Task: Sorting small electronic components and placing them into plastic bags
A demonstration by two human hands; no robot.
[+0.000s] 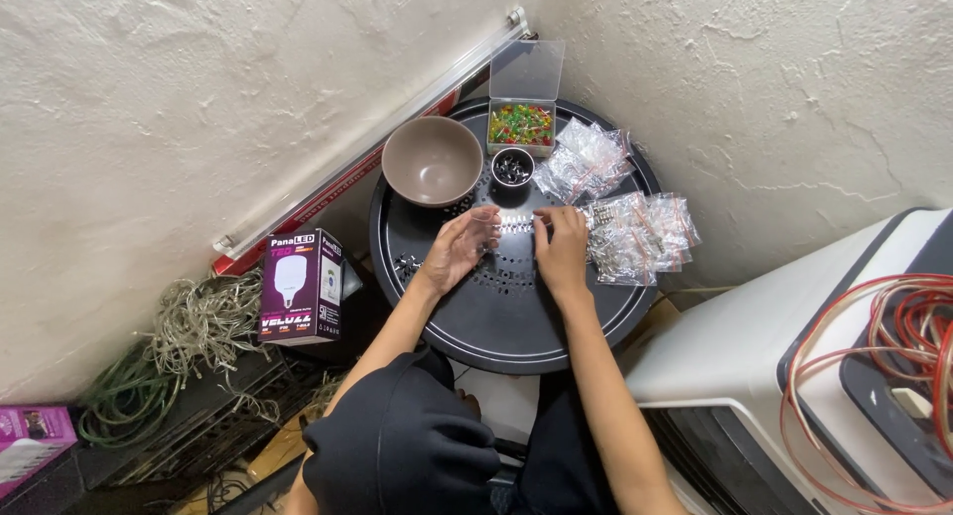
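Observation:
My left hand (457,249) and my right hand (562,247) are over a round black table (496,321). Between them they hold a small clear plastic bag (511,224) with small metal parts inside; each hand pinches one end. Just beyond the hands stand a small black cup (512,166) of small parts, a brown bowl (432,160) that looks empty, and an open clear box (521,124) of coloured beads or small lights. Clear packets (635,232) of parts lie right of my right hand.
A purple bulb box (301,286) stands left of the table, with tangled green and pale cords (169,346) on the floor. A tube lamp (377,128) leans along the wall. A white appliance (794,366) with red wire coils (884,376) is at the right.

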